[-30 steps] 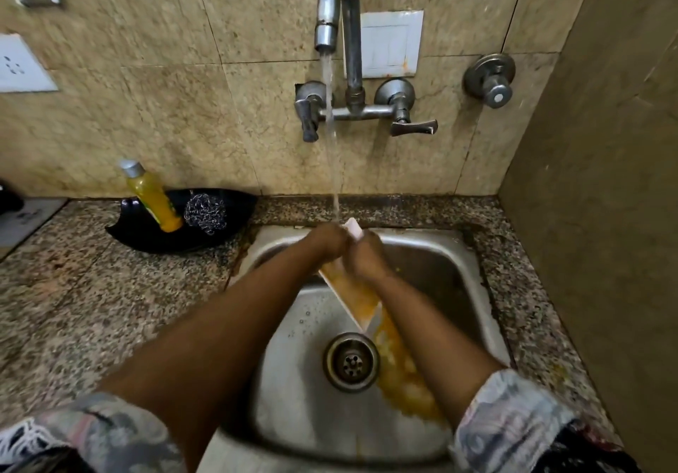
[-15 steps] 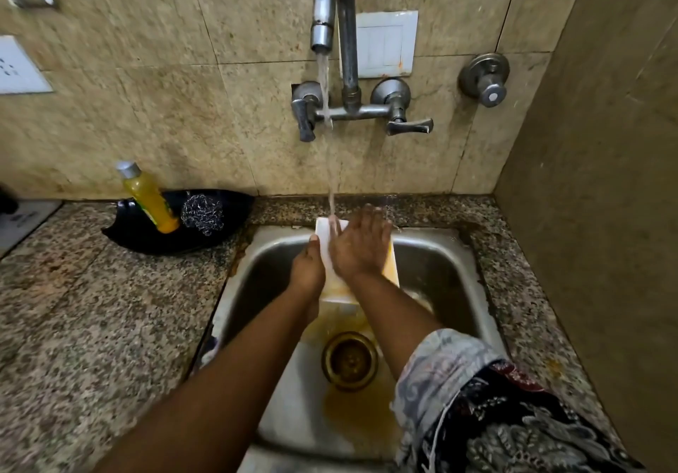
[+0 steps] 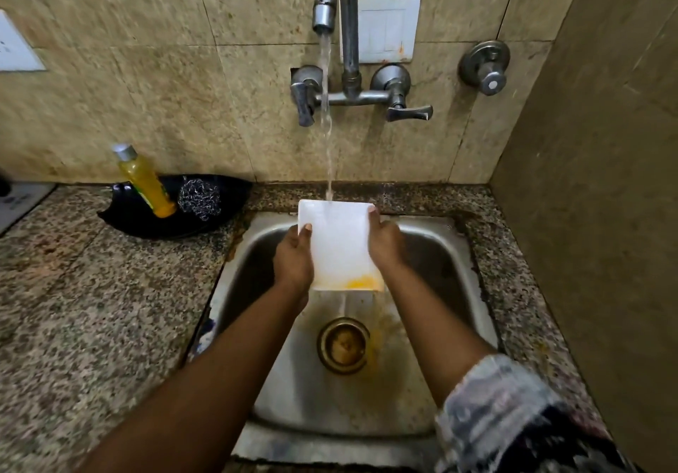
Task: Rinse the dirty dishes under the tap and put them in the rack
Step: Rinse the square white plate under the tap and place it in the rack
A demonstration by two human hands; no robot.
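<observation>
Left hand [image 3: 293, 258] and right hand [image 3: 385, 243] grip plate [image 3: 339, 241] by side edges, tilted under tap [image 3: 324, 14], so yellow residue drains into sink [image 3: 458, 252]

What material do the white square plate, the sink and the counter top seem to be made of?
White square plate: probably glazed ceramic or melamine; smooth, opaque, slightly glossy when wet. The picture cannot settle which.
Sink: stainless steel by its look; grey brushed sheen with soft reflections, and orange stains near the drain.
Counter top: polished granite or similar stone; speckled brown, black and grey grain.
</observation>
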